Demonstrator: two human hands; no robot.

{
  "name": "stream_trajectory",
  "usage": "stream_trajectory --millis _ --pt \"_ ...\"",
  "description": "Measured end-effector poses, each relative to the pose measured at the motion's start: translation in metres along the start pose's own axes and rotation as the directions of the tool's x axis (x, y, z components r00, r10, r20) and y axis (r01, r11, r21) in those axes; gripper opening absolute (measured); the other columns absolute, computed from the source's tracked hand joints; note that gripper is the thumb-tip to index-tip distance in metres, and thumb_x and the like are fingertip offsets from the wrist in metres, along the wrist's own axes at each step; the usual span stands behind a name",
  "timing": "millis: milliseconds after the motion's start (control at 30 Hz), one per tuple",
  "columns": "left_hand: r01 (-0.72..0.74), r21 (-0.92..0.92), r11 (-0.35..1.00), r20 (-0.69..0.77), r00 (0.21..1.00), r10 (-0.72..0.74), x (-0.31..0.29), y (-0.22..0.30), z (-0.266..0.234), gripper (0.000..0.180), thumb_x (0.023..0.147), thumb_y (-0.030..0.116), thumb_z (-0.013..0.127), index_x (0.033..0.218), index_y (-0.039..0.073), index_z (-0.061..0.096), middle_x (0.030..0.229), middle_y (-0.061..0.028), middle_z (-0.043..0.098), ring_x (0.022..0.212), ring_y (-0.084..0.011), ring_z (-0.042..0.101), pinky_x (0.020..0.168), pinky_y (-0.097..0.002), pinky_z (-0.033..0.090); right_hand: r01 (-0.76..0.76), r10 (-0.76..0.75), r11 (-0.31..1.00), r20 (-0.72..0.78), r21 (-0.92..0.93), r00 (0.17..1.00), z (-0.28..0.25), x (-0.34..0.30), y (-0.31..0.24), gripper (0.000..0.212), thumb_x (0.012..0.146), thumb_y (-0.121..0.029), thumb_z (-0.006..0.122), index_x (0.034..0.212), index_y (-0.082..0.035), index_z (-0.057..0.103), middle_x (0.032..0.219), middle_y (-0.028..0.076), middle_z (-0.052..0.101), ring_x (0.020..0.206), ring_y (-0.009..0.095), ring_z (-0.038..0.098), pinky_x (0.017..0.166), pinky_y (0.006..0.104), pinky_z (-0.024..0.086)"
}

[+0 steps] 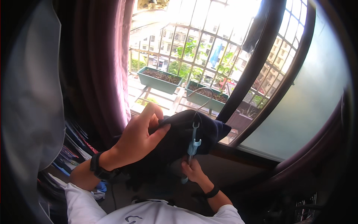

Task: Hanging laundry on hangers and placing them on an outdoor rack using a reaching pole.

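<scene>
My left hand point(138, 136) pinches the edge of a dark navy garment point(179, 125) between thumb and fingers, in front of the window. A thin metal hanger hook point(209, 93) curves up above the garment; the rest of the hanger is hidden. In my right hand point(193, 171), lower and to the right, is a clothes pole point(193, 146) with a light blue forked head. The fork points up in front of the garment, just below the hook's stem. Whether fork and stem touch, I cannot tell.
Beyond the open window, two green planters point(160, 81) with soil stand by a metal grille point(182, 28). A frosted sliding pane point(298, 112) is at the right. A mauve curtain point(100, 63) hangs at the left, above stacked folded clothes point(74, 151).
</scene>
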State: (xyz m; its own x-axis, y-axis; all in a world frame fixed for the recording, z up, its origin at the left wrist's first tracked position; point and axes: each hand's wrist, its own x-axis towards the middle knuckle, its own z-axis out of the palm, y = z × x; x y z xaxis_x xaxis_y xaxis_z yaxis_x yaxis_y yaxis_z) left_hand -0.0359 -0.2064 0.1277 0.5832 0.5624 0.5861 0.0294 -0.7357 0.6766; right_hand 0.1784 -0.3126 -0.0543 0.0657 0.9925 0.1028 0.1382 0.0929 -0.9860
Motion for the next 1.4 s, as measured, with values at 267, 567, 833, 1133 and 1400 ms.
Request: stream_trajectory --millis 267,567,833,1133,1400 --pt "-0.272 -0.036 0.962 0.001 0.962 0.272 0.020 -0.021 -0.031 0.024 0.081 0.006 0.068 0.092 0.005 0.047 0.067 -0.0075 0.054 0.055 -0.0148 0.052 0.051 -0.0268 0.040 0.153 -0.175 0.982 -0.229 -0.114 0.958 0.032 0.000 -0.049 0.036 0.097 -0.032 0.042 0.070 -0.008 0.044 0.054 -0.003 0.041 0.048 0.006 0.041 0.044 0.0234 0.031" --pt "-0.571 -0.140 0.809 0.091 0.806 0.585 -0.018 -0.060 0.033 0.040 0.073 0.032 0.073 0.098 0.004 0.059 0.097 -0.0171 0.059 0.094 -0.0317 0.057 0.083 -0.0418 0.044 0.148 -0.361 0.903 -0.526 -0.403 0.770 0.048 0.022 -0.166 0.036 0.098 -0.035 0.039 0.075 -0.008 0.044 0.055 0.000 0.043 0.048 0.008 0.042 0.044 0.0234 0.031" --pt "-0.048 -0.683 0.729 0.279 0.905 0.322 -0.029 -0.074 0.143 0.052 0.088 0.027 0.058 0.124 -0.007 0.041 0.103 -0.0249 0.057 0.098 -0.0384 0.056 0.084 -0.0400 0.044 0.653 -0.766 0.640 -0.406 -0.405 0.499 0.014 0.058 -0.236 0.040 0.096 -0.034 0.047 0.119 -0.003 0.039 0.078 0.007 0.057 0.065 0.016 0.059 0.058 0.0275 0.047" --pt "0.006 -0.942 0.336 0.172 0.868 0.466 0.122 -0.039 0.088 0.041 0.098 0.042 0.039 0.094 0.003 0.050 0.075 0.0060 0.041 0.072 -0.0051 0.034 0.063 -0.0225 0.033 0.256 -0.482 0.860 -0.534 -0.442 0.695 0.082 0.012 0.008 0.074 0.078 -0.032 0.071 0.137 -0.010 0.031 0.139 0.015 0.031 0.131 0.032 0.028 0.107 0.0390 0.022" --pt "0.536 -0.840 -0.082 0.363 0.668 0.650 0.258 0.012 0.061 0.053 0.094 0.051 0.041 0.118 0.004 0.054 0.109 -0.0085 0.060 0.097 -0.0163 0.058 0.085 -0.0309 0.047 -0.001 0.104 0.983 -0.541 0.186 0.835 0.062 0.037 0.147 0.026 0.091 -0.025 0.055 0.088 0.000 0.057 0.074 0.009 0.062 0.063 0.016 0.060 0.055 0.0280 0.049"
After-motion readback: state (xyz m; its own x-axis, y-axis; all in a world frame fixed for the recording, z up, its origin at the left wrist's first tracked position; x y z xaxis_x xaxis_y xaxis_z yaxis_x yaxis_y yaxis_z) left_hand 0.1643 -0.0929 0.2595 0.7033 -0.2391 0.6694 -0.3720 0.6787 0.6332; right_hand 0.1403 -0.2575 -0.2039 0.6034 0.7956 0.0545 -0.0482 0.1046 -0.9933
